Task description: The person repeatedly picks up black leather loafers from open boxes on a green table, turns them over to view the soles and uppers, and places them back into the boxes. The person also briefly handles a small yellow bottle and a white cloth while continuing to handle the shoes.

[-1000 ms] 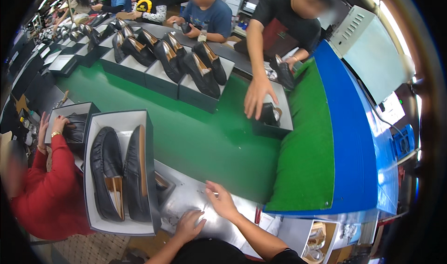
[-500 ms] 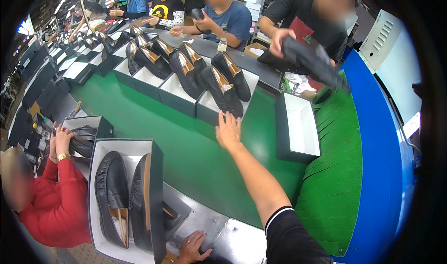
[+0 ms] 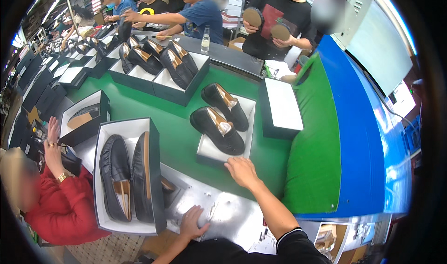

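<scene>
A pair of black loafers (image 3: pixel 218 129) with tan insides and white paper stuffing sits on top of a white-lined shoe box (image 3: pixel 208 156). My right hand (image 3: pixel 242 172) has its fingers bent over the near edge of that box. On the bare metal strip (image 3: pixel 223 213) rests my left hand (image 3: pixel 192 224), fingers apart and holding nothing. Left of it, close to me, an open dark shoe box (image 3: pixel 155 185) holds two more black loafers (image 3: pixel 115 175), one lying on its side. Part of another shoe (image 3: pixel 167 186) shows behind that box.
Boxes topped with loafers (image 3: pixel 179 66) line the far side of the green belt (image 3: pixel 177 124). A white-topped box (image 3: pixel 283 108) stands by the green flap (image 3: pixel 312 161) at right. A red-sleeved person (image 3: pixel 60 203) is at left; across, a person holds two shoes (image 3: pixel 253 17).
The nearest box with its loafers has come toward me, away from the row, with my right hand at its edge. My left hand stays on the metal. The person across now holds two shoes soles outward.
</scene>
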`<state>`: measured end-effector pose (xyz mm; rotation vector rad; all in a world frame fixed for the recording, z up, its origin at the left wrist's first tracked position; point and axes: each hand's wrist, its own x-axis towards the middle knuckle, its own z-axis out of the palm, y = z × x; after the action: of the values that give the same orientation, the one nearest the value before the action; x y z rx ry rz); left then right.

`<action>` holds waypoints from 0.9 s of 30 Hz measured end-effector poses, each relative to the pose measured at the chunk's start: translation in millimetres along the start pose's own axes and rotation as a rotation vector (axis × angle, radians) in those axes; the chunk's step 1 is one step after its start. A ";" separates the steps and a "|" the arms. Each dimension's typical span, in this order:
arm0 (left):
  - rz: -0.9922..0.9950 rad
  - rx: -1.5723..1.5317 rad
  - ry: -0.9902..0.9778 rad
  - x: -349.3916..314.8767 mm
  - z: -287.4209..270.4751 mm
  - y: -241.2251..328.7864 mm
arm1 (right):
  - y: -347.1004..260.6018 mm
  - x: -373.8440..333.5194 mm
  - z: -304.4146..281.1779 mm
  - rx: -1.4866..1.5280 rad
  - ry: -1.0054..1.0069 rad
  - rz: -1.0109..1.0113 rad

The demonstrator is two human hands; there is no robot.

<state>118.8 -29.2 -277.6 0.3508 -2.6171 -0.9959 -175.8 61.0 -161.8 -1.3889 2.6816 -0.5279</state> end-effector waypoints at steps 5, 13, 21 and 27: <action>-0.159 -0.316 0.096 6.6 4.1 -3.5 | -47.0 -104.5 -14.4 0.055 -0.104 -0.027; -0.553 -0.812 0.207 -1.0 -42.7 34.0 | -95.4 -212.4 -30.5 0.275 -0.322 -0.018; -0.500 -0.786 -0.208 -4.9 -49.7 61.7 | -51.9 -117.5 -67.3 0.511 0.301 0.338; -0.465 -0.641 -0.235 -35.7 -62.6 69.4 | -70.9 -97.6 -43.0 0.403 0.168 0.270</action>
<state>167.3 -4.3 -193.7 0.7215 -2.2630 -2.0544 -72.9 113.4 -106.4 -0.8970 2.6209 -1.1174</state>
